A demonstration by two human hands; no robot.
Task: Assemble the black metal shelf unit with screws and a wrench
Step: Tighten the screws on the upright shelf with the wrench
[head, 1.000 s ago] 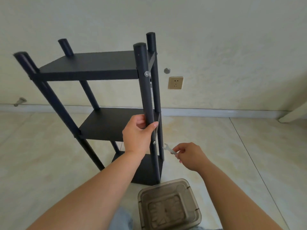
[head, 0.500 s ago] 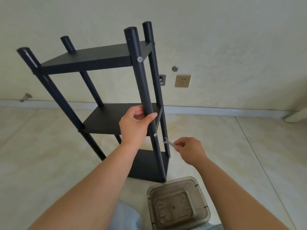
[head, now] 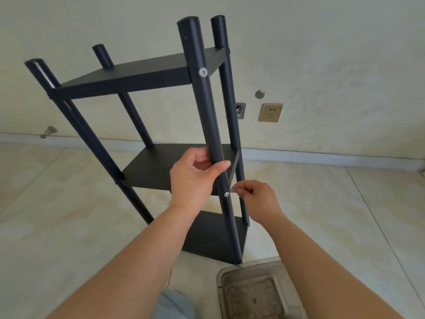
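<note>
The black metal shelf unit (head: pixel 138 74) stands upright on the floor, with three shelves and several round posts. My left hand (head: pixel 195 178) grips the near front post (head: pixel 207 111) just above the middle shelf. A silver screw (head: pixel 202 72) shows on that post at the top shelf, another screw (head: pixel 226 194) at the middle shelf. My right hand (head: pixel 257 199) pinches a small silver wrench (head: pixel 234 191), whose tip sits at the post just above the middle screw. Most of the wrench is hidden by my fingers.
A translucent brown plastic bin (head: pixel 257 293) sits on the floor at the shelf's near foot. The wall behind carries a beige socket (head: pixel 271 112), a metal bracket (head: pixel 240 110) and a round knob (head: pixel 259 94). A doorstop (head: pixel 48 131) sticks out at the left baseboard.
My right hand has moved left with the wrench, from beside the rear post to the front post's middle screw. The view has drawn closer to the shelf; my left hand keeps its grip.
</note>
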